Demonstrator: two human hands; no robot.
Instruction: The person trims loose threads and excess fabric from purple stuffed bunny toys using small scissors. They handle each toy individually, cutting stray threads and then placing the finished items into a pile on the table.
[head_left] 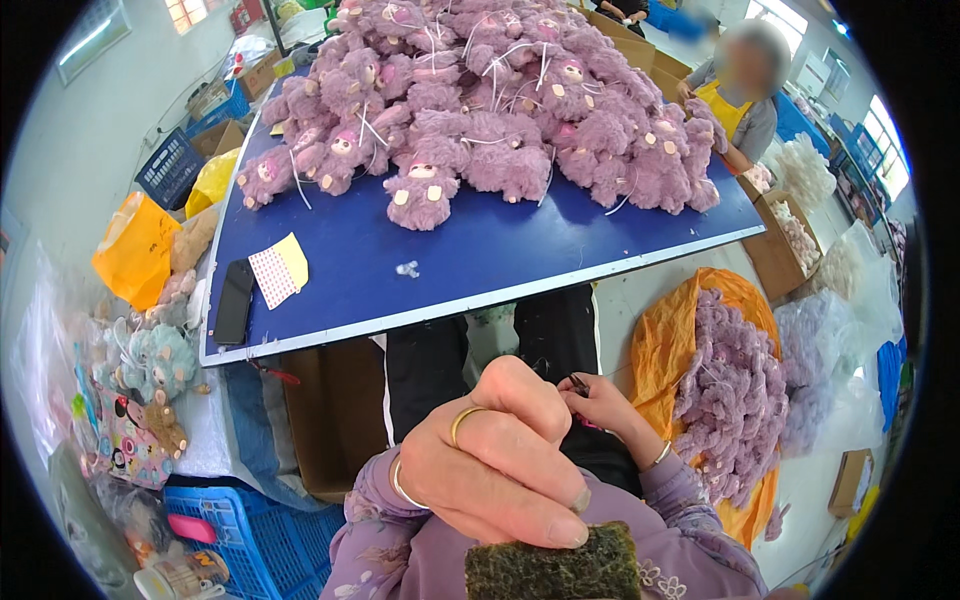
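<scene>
My left hand [500, 450], with a ring on one finger, is raised close to the camera. Its thumb and fingers pinch a dark green sheet of dried seaweed [550, 565], whose lower part is cut off by the picture's edge. Lower down, over my lap, my right hand [605, 405] is closed around a small dark object that I cannot make out. Beyond both hands, a large heap of purple plush toys [480, 110] with pale faces and white strings covers the far part of the blue table [440, 285].
A black phone [234, 302] and a patterned paper [280, 270] lie on the table's left. Beside my right arm stands an orange sack [660, 325] of purple plush pieces. A blue crate [255, 535] is low left. A person in a yellow apron [722, 108] is at far right.
</scene>
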